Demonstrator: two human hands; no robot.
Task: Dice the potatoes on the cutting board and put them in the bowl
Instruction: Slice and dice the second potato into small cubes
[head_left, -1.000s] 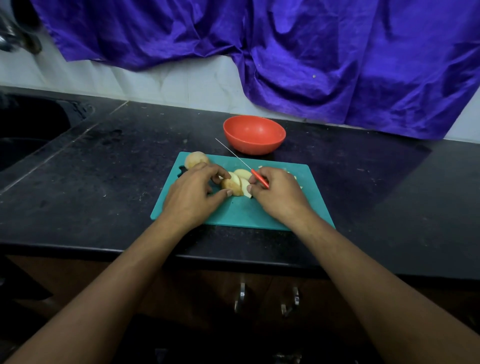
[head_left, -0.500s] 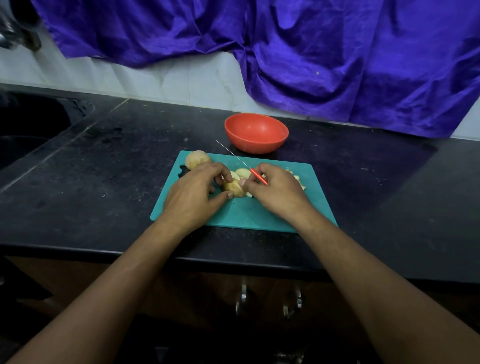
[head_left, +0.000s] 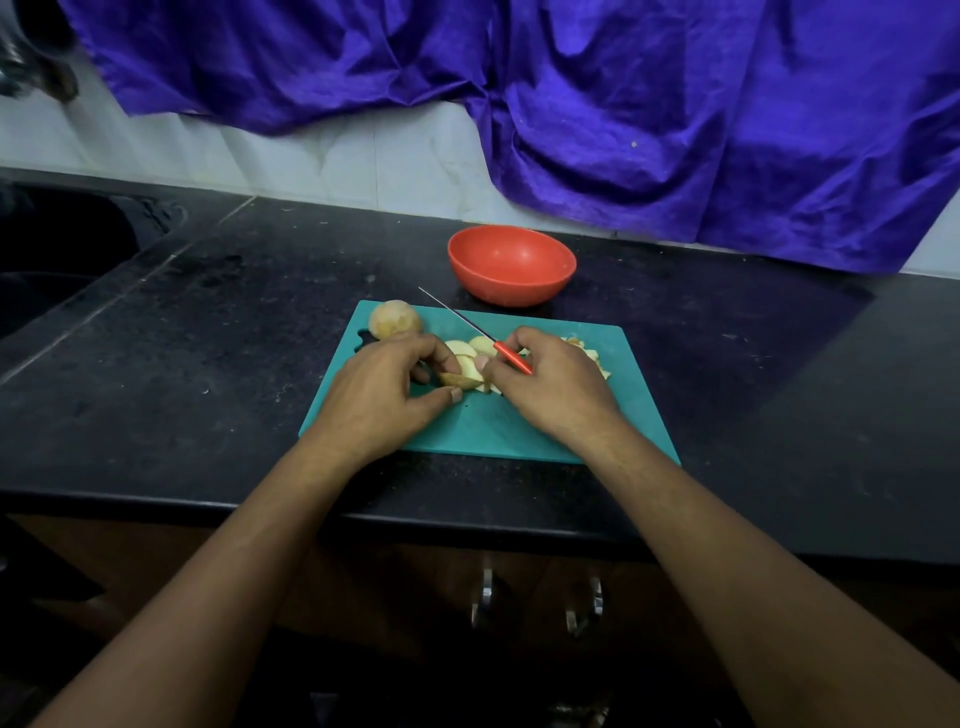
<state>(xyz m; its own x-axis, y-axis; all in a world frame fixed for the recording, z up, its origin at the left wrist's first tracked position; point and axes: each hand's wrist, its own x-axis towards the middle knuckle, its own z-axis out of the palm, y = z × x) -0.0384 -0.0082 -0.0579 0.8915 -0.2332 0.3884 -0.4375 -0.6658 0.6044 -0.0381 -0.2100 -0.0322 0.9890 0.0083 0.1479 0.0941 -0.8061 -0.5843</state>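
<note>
**Mid-dice on the teal board, bowl not yet filled**

Left hand (head_left: 379, 395) curled over the potato pieces (head_left: 464, 373) near the middle of the cutting board (head_left: 519, 434), fingertips bracing the stack, thumb laid out low along the board. Right hand (head_left: 558, 387) wrapped round the red handle of the knife (head_left: 511, 357), thin blade angled up and away toward the far left, tip clear of the board. More cut bits (head_left: 591, 356) just beyond the right knuckles. One whole potato (head_left: 394, 319) at the far left corner of the board, uncut, apart from both hands. Bowl (head_left: 511, 265) just past the board's far edge on the desk (head_left: 208, 364), nothing visible inside.

Handling, by judgement:
- Firm and dense, not fragile, but probably wet and slick on the cut faces, so liable to skid on smooth plastic.
- Best set flat face down before slicing, pinned from above with curled fingertips kept back from the blade.
- Whole potato rounded and prone to rolling; worth halving first.
- Finished dice light and easily scattered; better scooped in a cupped hand or swept off the board edge than picked up singly.

Materials and shapes:
- Board: thin matte teal plastic, rectangular, with a cut-out grip at the left end.
- Bowl: smooth orange-red, round, fairly shallow.
- Potato: dull tan skin, pale yellow flesh.
- Knife: narrow bright blade, slim red grip.
- Desk: black speckled stone, faintly glossy.
- Behind: creased purple cloth (head_left: 675, 130) hanging over a pale wall, and a dark sink (head_left: 57, 270) at far left.
</note>
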